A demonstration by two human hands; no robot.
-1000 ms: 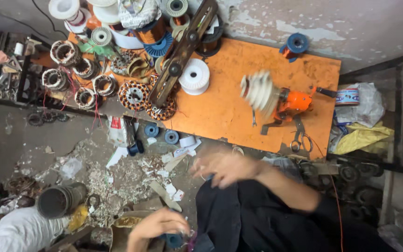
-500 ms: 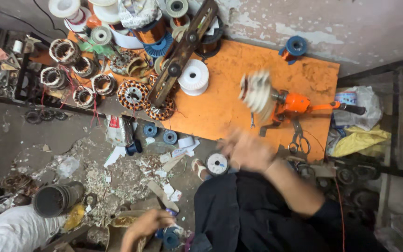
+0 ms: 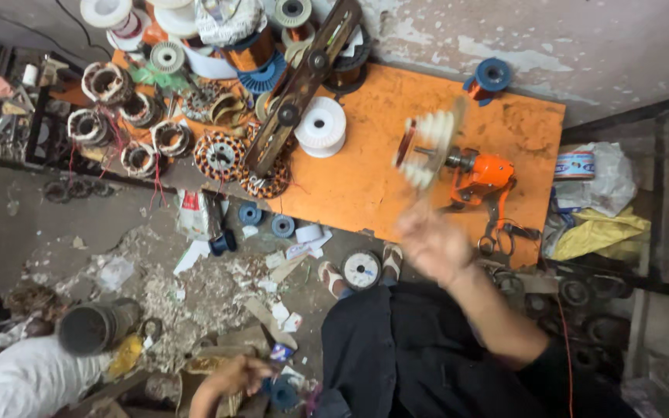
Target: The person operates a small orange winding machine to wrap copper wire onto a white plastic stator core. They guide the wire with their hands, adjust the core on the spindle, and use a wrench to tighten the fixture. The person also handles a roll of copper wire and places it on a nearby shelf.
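Head view caught coils (image 3: 156, 139) and spools (image 3: 324, 126) crowding the orange board (image 3: 365, 178) beside the winder (image 3: 458, 166). Right hand (image 3: 431, 244) blurred, left hand (image 3: 230, 379) low; neither grip readable.

The right hand (image 3: 431, 244) rose from the lap toward the orange winder (image 3: 478, 174); the left hand (image 3: 230, 377) dropped lower.

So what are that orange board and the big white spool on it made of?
The orange board looks like a painted or laminated wood panel: flat, matte, scuffed. The white spool seems to be moulded plastic, smooth and evenly white, though that is a guess. The blurred right hand is raised near the orange winder.
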